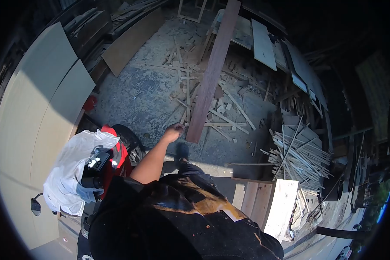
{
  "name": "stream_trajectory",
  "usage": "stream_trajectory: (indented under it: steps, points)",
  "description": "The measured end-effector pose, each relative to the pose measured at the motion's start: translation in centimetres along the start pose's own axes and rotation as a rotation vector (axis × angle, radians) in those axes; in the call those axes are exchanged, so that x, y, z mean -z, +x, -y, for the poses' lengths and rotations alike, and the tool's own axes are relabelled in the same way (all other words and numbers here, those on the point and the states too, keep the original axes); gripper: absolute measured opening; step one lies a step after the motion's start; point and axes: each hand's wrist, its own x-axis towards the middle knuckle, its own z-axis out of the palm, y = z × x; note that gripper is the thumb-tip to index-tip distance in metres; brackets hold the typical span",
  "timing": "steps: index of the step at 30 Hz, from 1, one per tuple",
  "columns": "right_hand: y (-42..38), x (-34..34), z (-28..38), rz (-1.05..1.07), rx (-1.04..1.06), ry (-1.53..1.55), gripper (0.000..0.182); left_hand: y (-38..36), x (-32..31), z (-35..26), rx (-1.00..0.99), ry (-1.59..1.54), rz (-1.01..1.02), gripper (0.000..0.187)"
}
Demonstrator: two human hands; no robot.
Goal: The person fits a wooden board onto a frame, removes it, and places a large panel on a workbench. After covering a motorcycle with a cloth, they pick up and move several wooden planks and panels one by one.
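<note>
My left hand is stretched out ahead of me with its fingers loosely curled and nothing in it. It hovers just left of the near end of a long dark reddish-brown plank. The plank runs from near my foot away to the far workbench, over the concrete floor. A small gap shows between hand and plank. My right hand is out of sight. My dark shirt fills the bottom of the view.
A red motorbike with a white plastic bag on it stands at my left. Large pale sheets lean at far left. Offcuts litter the floor, a pile of thin strips lies right, and pale boards sit nearby.
</note>
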Motion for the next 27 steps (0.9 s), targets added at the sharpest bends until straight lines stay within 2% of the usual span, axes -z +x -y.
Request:
stream_trajectory:
  steps: [3,5,6,7,8,11,13,14,15,16,17,18,19,20,23,24,27]
  points:
    - [7.4,-3.3,7.8,0.204,0.138,-0.261,0.017,6.2,5.4,4.2,0.034,0.088,-0.176,0.021]
    - [13.3,-3.9,17.1,0.229,0.257,-0.311,0.02,6.8,10.1,5.5,0.214,-0.01,-0.302,0.02]
    - [15.4,-5.4,22.9,0.222,0.301,-0.294,0.022,7.9,13.5,9.5,0.189,-0.351,-0.246,0.02]
    - [16.4,-6.7,29.4,0.123,0.265,-0.242,0.016,8.7,16.6,13.3,0.152,-0.69,-0.188,0.02]
    - [17.5,-7.8,35.8,0.072,0.329,-0.261,0.018,7.9,18.8,13.5,0.176,-1.02,-0.055,0.019]
    - [18.0,-11.7,53.1,0.074,0.559,-0.114,0.012,4.2,21.7,8.6,0.323,-0.321,-0.407,0.023]
    - [18.1,-14.9,61.6,0.132,0.691,-0.077,0.012,5.0,26.1,16.6,0.377,-0.495,-0.488,0.023]
    - [19.0,-16.7,64.7,0.149,0.761,-0.061,0.012,3.9,26.1,10.6,0.5,-0.508,-0.488,0.026]
    - [19.8,-18.6,67.0,0.143,0.774,-0.031,0.012,5.0,28.6,14.6,0.522,-0.534,-0.496,0.029]
    - [20.7,-20.5,69.0,0.128,0.777,-0.048,0.012,6.2,29.4,13.2,0.594,-0.358,-0.539,0.03]
    - [21.5,-22.3,70.9,0.11,0.78,-0.059,0.011,8.0,30.2,12.0,0.677,-0.306,-0.68,0.03]
    - [22.9,-24.1,72.1,0.093,0.794,-0.011,0.011,10.1,32.5,12.2,0.661,-0.378,-0.646,0.034]
    - [24.7,-25.7,72.1,0.093,0.726,0.016,0.011,13.2,35.1,13.9,0.65,-0.312,-0.632,0.035]
    - [26.5,-27.1,72.3,0.094,0.661,0.04,0.01,15.9,36.5,10.7,0.607,-0.4,-0.652,0.036]
    - [30.6,-31.0,71.6,0.032,0.441,0.013,0.011,26.0,42.2,1.7,0.539,-0.224,-0.595,0.035]
    - [31.4,-32.2,71.6,0.006,0.382,-0.051,0.011,29.3,43.8,-1.3,0.439,-0.203,-0.571,0.035]
    - [32.3,-34.5,72.5,0.027,0.339,-0.097,0.014,37.9,46.8,-8.4,0.283,-0.134,-0.468,0.031]
